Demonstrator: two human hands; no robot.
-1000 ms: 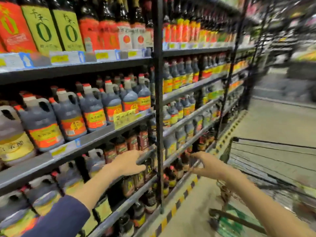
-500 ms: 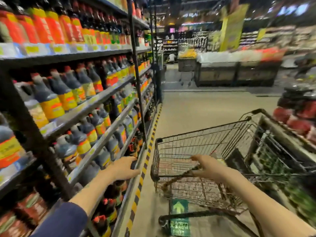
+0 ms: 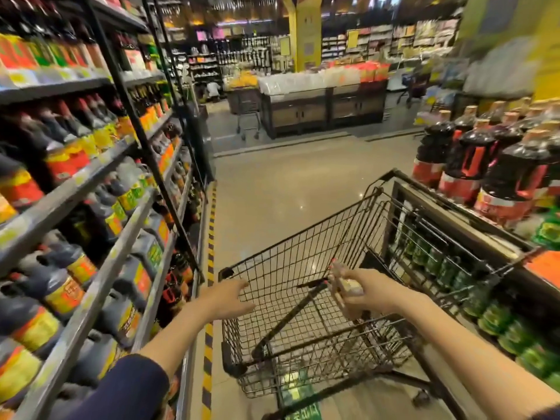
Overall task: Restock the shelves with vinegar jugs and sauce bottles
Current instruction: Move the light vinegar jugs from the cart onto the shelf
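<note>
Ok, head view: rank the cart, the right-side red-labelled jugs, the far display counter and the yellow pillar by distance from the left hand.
1. Cart: rim beside the left hand.
2. Red-labelled jugs: right, past the cart.
3. Display counter: aisle's end.
4. Yellow pillar: behind the counter.

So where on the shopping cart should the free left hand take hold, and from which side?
Probably the thick top rim of the shopping cart at its near left corner, from above, fingers hooking over it. That bar stands clear of the thin mesh, and the open left hand is beside it. The right hand grips a small object.
</note>
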